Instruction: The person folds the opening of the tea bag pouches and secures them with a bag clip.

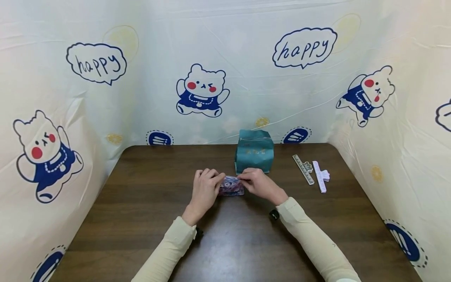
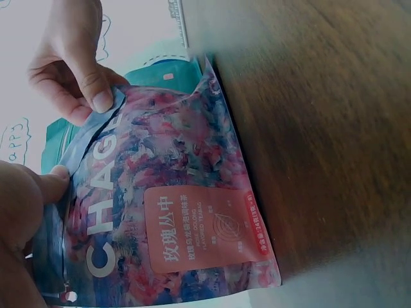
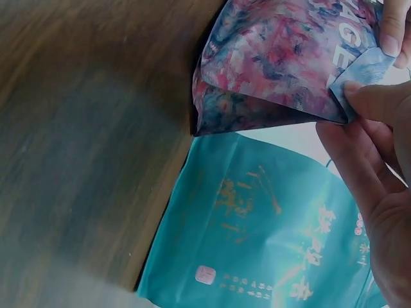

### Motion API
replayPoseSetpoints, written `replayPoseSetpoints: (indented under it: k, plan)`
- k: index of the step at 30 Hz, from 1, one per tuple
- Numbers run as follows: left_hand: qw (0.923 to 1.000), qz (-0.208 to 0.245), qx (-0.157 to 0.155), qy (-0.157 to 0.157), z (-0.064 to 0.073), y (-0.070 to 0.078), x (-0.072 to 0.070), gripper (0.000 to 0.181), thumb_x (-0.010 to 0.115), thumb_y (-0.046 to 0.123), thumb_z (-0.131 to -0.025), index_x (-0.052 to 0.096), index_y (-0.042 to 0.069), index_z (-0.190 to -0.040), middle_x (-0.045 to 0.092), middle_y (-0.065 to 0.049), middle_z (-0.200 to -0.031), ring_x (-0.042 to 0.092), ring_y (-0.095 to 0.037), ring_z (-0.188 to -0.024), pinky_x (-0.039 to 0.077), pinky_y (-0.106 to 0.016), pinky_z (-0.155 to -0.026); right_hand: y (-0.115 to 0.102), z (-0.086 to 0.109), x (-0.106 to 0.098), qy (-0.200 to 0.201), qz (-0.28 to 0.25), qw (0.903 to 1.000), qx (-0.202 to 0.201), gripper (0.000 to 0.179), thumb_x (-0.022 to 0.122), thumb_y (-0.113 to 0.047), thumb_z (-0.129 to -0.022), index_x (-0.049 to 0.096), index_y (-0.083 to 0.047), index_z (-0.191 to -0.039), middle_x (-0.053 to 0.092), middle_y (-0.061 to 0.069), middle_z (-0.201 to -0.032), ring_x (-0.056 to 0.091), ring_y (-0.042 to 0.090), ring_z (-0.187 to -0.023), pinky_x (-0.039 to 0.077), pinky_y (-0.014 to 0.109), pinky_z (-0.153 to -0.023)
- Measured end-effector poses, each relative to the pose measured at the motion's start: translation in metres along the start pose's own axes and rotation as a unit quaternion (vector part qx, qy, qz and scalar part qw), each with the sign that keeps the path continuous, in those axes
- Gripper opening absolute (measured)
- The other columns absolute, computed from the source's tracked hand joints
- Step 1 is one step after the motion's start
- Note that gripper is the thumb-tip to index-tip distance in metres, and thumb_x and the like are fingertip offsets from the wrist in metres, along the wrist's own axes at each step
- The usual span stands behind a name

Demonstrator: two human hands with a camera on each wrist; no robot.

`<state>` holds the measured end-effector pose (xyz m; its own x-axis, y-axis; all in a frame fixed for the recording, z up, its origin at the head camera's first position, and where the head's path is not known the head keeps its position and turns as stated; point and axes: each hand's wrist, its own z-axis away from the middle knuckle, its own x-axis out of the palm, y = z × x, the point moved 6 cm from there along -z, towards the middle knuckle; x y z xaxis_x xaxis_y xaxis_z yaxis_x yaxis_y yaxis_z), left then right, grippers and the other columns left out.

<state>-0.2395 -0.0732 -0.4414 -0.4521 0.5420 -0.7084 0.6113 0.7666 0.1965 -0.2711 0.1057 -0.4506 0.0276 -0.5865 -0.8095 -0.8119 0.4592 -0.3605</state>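
Observation:
A tea bag pouch [image 2: 173, 147] with a pink and blue floral print stands upright on the table, its top edge folded over. My left hand [image 1: 206, 188] pinches the left end of that folded top. At the other end my right hand [image 1: 258, 183] pinches the fold between thumb and fingers, as the right wrist view shows closely. The pouch's pink label and large white letters face the left wrist camera. Right behind it stands a teal pouch [image 1: 254, 152], which neither hand holds.
On the right of the brown table [image 1: 141, 235] lie a green ruler clip [image 1: 303, 169] and a white ruler clip [image 1: 320, 176], side by side. A printed cloth [image 1: 148, 90] hangs along the back and sides of the table.

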Motion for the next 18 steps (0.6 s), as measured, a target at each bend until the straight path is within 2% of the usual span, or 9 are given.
replayPoseSetpoints:
  k: [6, 18]
  plan:
    - [0.9999, 0.001, -0.004, 0.011, 0.0018, -0.0005, 0.0003, 0.011, 0.075, 0.014, -0.093, 0.081, 0.015, -0.102, 0.068, 0.000, -0.085, 0.059, -0.022, -0.078, 0.040, -0.043, -0.080, -0.0002, 0.0013, 0.0015, -0.010, 0.008, 0.9998, 0.016, 0.019, 0.074, -0.005, -0.093, 0.078, -0.006, -0.111, 0.074, 0.005, -0.101, 0.069, 0.013, -0.091, 0.058, 0.025, -0.079]
    - [0.9998, 0.015, -0.005, 0.014, 0.0010, -0.0042, 0.0020, 0.010, 0.073, 0.015, -0.095, 0.080, 0.014, -0.102, 0.068, -0.001, -0.086, 0.058, -0.022, -0.078, 0.039, -0.044, -0.080, 0.0018, 0.0003, -0.0003, 0.012, -0.010, 0.9992, 0.037, 0.019, 0.074, -0.010, -0.094, 0.078, -0.008, -0.112, 0.074, 0.002, -0.102, 0.069, 0.011, -0.092, 0.058, 0.026, -0.081]
